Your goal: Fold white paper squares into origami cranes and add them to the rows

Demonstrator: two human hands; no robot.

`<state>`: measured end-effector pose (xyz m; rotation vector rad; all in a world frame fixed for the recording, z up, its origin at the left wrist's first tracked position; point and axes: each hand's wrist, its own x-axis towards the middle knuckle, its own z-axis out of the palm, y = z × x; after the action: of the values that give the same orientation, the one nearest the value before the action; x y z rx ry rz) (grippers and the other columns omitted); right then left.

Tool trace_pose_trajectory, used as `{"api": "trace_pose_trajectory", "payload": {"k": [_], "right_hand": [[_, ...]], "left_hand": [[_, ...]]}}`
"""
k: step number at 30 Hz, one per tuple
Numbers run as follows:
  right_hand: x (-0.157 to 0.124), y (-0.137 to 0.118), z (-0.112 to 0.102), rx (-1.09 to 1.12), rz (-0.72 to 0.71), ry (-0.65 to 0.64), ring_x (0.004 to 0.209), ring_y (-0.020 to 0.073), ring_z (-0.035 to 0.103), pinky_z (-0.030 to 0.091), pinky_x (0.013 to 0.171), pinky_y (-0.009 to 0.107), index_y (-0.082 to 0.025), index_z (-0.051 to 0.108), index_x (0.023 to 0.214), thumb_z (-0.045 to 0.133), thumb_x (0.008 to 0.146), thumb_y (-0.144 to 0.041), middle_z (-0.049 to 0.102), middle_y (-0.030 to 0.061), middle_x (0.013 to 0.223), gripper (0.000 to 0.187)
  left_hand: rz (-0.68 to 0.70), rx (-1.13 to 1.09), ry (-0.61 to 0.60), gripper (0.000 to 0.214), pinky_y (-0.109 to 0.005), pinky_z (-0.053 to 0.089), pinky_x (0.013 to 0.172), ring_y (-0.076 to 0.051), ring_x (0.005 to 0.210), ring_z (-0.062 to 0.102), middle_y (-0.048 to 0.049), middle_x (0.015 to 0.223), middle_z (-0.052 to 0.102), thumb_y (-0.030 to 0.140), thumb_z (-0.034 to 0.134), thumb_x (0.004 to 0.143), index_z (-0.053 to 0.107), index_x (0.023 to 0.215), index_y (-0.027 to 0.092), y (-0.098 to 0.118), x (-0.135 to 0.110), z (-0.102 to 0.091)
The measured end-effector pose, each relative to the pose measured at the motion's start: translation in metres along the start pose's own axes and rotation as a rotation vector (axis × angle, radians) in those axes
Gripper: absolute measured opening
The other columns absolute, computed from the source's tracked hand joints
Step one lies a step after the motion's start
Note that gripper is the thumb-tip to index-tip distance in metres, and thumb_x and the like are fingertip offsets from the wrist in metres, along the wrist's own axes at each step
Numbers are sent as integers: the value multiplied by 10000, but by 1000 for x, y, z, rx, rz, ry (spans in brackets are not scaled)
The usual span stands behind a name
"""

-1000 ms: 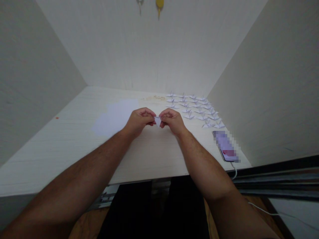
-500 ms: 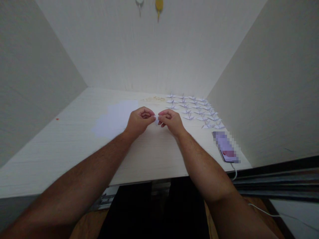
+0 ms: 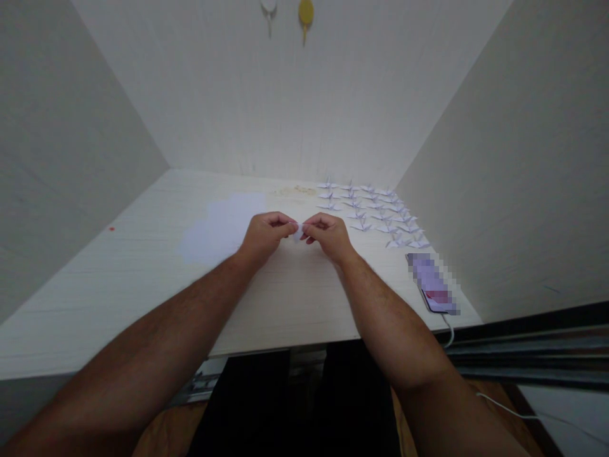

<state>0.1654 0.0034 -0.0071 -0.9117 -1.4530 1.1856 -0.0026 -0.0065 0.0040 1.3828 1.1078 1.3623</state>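
A small piece of folded white paper is pinched between my two hands above the middle of the table. My left hand grips its left side with thumb and fingertips. On the other side, my right hand has thumb and index finger closed on it. My fingers cover much of the paper, so its folded shape cannot be made out. Several folded paper cranes stand in rows beyond my right hand. Loose white paper sheets lie to the left, partly behind my left hand.
A phone with a white cable lies near the table's right edge. Walls enclose the white table at the back and sides. Yellow and white hooks hang on the back wall. A small red spot marks the far left.
My left fingers have drawn closer together and shifted slightly at the paper. Both hands stay in about the same place, and the cranes and phone have not moved.
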Motion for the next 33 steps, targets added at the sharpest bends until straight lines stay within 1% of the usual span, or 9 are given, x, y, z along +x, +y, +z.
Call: {"api": "trace_pose_trajectory", "payload": {"k": [5, 7, 13, 16, 19, 22, 25, 29, 33], "right_hand": [[1, -1, 1, -22, -26, 17, 555, 100, 600, 504, 569, 240, -181, 613, 726, 732, 707, -363, 665, -12, 617, 219], [1, 0, 0, -43, -30, 14, 555, 99, 594, 499, 570, 240, -180, 605, 726, 729, 713, -372, 662, -8, 619, 229], [-1, -1, -1, -190, -27, 29, 536, 98, 544, 433, 520, 226, -167, 651, 742, 741, 717, -438, 625, -10, 594, 286], [-1, -1, -2, -270, -55, 29, 527, 92, 493, 379, 512, 229, -162, 679, 719, 728, 730, -434, 593, -17, 577, 276], [-2, -1, -3, -310, -63, 11, 515, 86, 441, 339, 514, 234, -166, 663, 673, 703, 742, -405, 543, -36, 542, 252], [-2, -2, -3, -328, -90, -18, 520, 83, 407, 311, 518, 234, -171, 631, 640, 695, 743, -393, 505, -49, 530, 253], [-2, -3, -3, -316, -92, -32, 524, 82, 394, 299, 522, 233, -174, 597, 607, 690, 731, -357, 479, -57, 522, 240], [-2, -4, -4, -300, -46, -21, 524, 87, 412, 304, 526, 233, -173, 592, 587, 688, 707, -321, 513, -48, 517, 212], [-1, -2, -3, -279, -42, -4, 522, 87, 426, 310, 527, 234, -168, 613, 591, 684, 700, -315, 551, -35, 525, 196]], "left_hand": [[-42, -75, 31, 149, -282, 439, 621, -128, 596, 557, -21, 639, 675, 275, 797, 581, 717, 644, 168, -5, 1, 3], [-44, -67, 36, 159, -283, 440, 620, -132, 598, 562, -23, 642, 675, 281, 797, 579, 717, 653, 165, -5, 1, 4], [-2, 133, 6, 176, -266, 421, 590, -119, 563, 529, -4, 586, 642, 325, 789, 633, 740, 687, 165, 5, -4, 2], [-4, 162, -28, 182, -256, 398, 561, -114, 542, 510, 8, 557, 619, 343, 768, 650, 734, 671, 166, 8, -5, 0], [11, 194, -45, 158, -252, 373, 536, -107, 515, 479, 18, 532, 598, 326, 727, 672, 726, 652, 170, 6, -3, -1], [45, 250, -21, 138, -252, 364, 538, -110, 532, 490, 11, 563, 624, 303, 711, 673, 711, 634, 171, 3, -1, 0], [52, 240, -10, 132, -252, 369, 547, -112, 542, 495, 9, 572, 629, 285, 698, 669, 687, 608, 169, -1, 0, 3], [47, 238, -20, 119, -252, 368, 548, -109, 530, 481, 13, 553, 613, 261, 687, 664, 670, 592, 167, -4, 1, 7], [57, 285, -19, 103, -256, 366, 543, -115, 531, 486, 3, 564, 622, 244, 690, 667, 671, 601, 166, -3, 2, 8]]}}
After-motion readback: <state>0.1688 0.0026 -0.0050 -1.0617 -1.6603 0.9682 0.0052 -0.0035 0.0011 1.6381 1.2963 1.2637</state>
